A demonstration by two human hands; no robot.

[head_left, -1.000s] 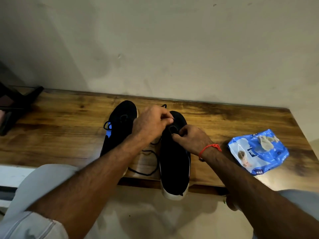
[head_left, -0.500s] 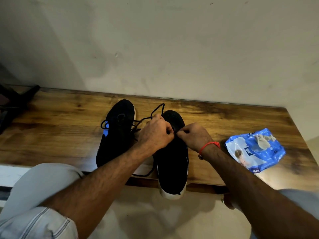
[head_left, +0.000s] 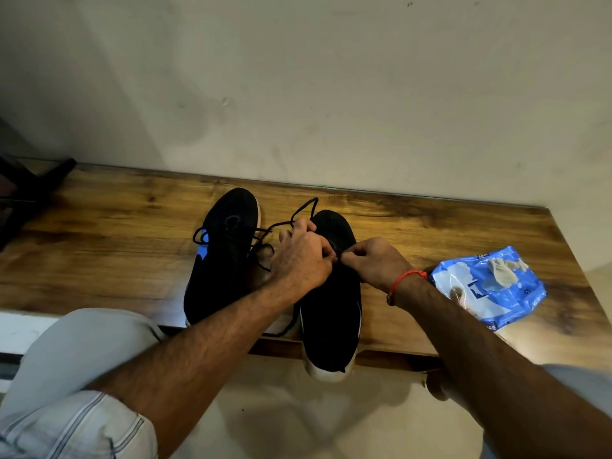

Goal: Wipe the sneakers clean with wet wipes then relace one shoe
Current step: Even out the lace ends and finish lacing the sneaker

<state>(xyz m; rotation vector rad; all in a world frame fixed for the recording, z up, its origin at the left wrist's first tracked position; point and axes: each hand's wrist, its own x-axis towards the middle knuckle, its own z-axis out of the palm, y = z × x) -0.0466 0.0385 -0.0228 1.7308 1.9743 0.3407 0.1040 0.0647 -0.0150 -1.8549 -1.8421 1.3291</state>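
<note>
Two black sneakers stand side by side on a wooden bench (head_left: 99, 253), toes toward the wall. The left sneaker (head_left: 222, 260) has blue trim and a tied lace. The right sneaker (head_left: 331, 316) has its white heel hanging over the bench's front edge. My left hand (head_left: 301, 256) and my right hand (head_left: 371, 263) meet over the right sneaker's upper, each pinching its black shoelace (head_left: 303, 208), which loops up behind my left hand toward the wall. The eyelets are hidden under my hands.
A blue wet wipes pack (head_left: 490, 286) with a used wipe on top lies on the bench's right end. A dark object (head_left: 26, 190) stands at the far left. A plain wall runs right behind the bench. My knees are below the front edge.
My hands have drawn back from the toe toward the middle of the right sneaker, pulling the lace so a loop now stands out behind my left hand.
</note>
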